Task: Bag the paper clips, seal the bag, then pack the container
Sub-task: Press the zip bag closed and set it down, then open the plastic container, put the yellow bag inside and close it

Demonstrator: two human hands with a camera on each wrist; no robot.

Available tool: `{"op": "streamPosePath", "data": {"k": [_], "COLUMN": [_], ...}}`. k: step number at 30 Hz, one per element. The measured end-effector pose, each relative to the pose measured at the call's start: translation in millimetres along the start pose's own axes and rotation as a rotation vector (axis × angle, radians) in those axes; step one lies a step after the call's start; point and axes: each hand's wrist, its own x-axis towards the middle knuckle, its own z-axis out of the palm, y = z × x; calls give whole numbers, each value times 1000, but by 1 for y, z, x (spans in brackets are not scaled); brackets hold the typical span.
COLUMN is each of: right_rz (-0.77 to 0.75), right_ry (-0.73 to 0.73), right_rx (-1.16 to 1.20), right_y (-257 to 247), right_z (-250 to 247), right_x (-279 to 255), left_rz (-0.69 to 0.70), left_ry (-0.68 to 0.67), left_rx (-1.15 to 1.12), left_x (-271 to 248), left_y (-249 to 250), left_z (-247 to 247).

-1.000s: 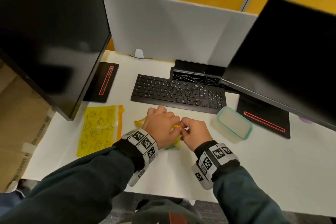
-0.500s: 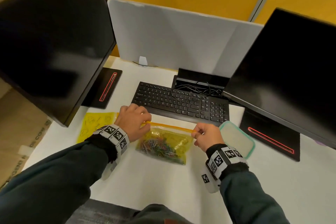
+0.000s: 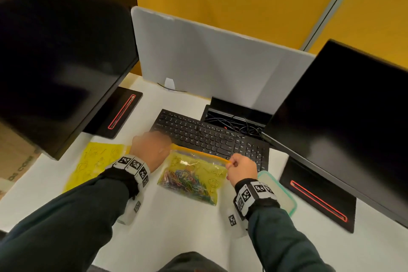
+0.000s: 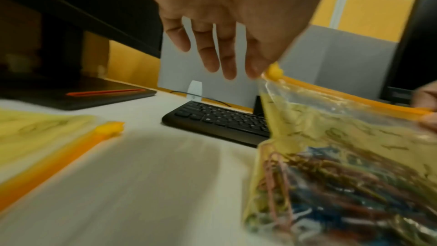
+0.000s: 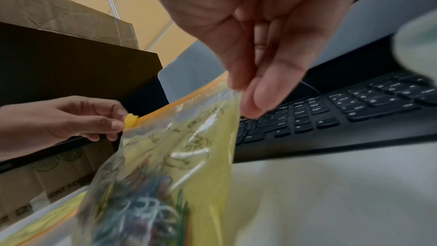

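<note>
A yellow zip bag with several coloured paper clips heaped in its lower part hangs stretched between my two hands just in front of the keyboard. My left hand is at the bag's left top corner, thumb and forefinger pinching the yellow slider; its other fingers are spread out straight. At the right top corner my right hand pinches the orange zip strip between thumb and fingers. The teal-rimmed container stands right of my right wrist, partly hidden by it.
A second yellow zip bag lies flat at the left. The black keyboard sits just behind the hands. Two dark monitors on black bases flank the white desk; a grey divider closes the back.
My hands were together at the bag's top a second ago. The left hand then slid left along the zip, and the bag is now stretched and held up between both hands.
</note>
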Motion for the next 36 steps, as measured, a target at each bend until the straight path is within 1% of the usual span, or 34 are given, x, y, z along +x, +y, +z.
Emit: {"op": "streamPosePath", "data": {"k": [2, 3, 4, 5, 7, 9, 10, 11, 13, 15, 17, 19, 21, 23, 25, 27, 29, 32, 34, 35, 36], "right_rz": [1, 3, -2, 0, 1, 6, 18, 44, 111, 175, 164, 137, 118, 94, 95, 120, 160, 183, 163, 153, 142], "right_ry": [-20, -25, -22, -8, 48, 100, 99, 83, 30, -11, -40, -99, -174, -218, -262, -289, -285, -256, -239, -244, -259], "right_rx": [23, 33, 39, 43, 1, -138, -235, -334, -468, -446, -435, -457, -464, -479, -434, -359, -265, -100, -58, -30, 7], "right_y": [3, 5, 9, 14, 23, 36, 41, 46, 53, 52, 47, 38, 28, 19, 10, 1, -7, -19, -28, -33, -38], "right_z": [-12, -19, -28, -37, -52, -57, -57, -54, -44, -35, -28, -23, -16, -10, 2, 16, 30, 46, 55, 59, 63], "right_x": [-2, -3, -4, -7, -12, -17, -21, -25, -32, -40, -48, -58, -71, -84, -101, -113, -117, -120, -122, -123, -124], "left_rz": [-71, -74, -46, 14, 196, 359, 393, 393, 330, 278, 237, 228, 213, 158, 98, 108, 101, 13, -23, -13, 8], "left_ry": [22, 4, -27, -65, -155, -275, -328, -369, -417, -454, -500, -502, -469, -473, -524, -575, -632, -758, -842, -853, -822], "left_rx": [-25, -8, 10, 15, 10, 58, 91, 119, 166, 193, 154, 32, -161, -323, -427, -405, -394, -433, -394, -346, -286], "left_x": [-3, -5, -9, -15, -31, -46, -50, -52, -52, -50, -50, -53, -62, -71, -82, -92, -100, -110, -117, -120, -122], "left_y": [-3, -3, -1, 3, 16, 23, 24, 23, 24, 27, 28, 30, 31, 34, 30, 22, 12, 1, -2, -2, -4], "left_z": [1, 2, 7, 14, 33, 50, 56, 59, 61, 60, 58, 53, 48, 44, 43, 40, 36, 28, 22, 21, 23]}}
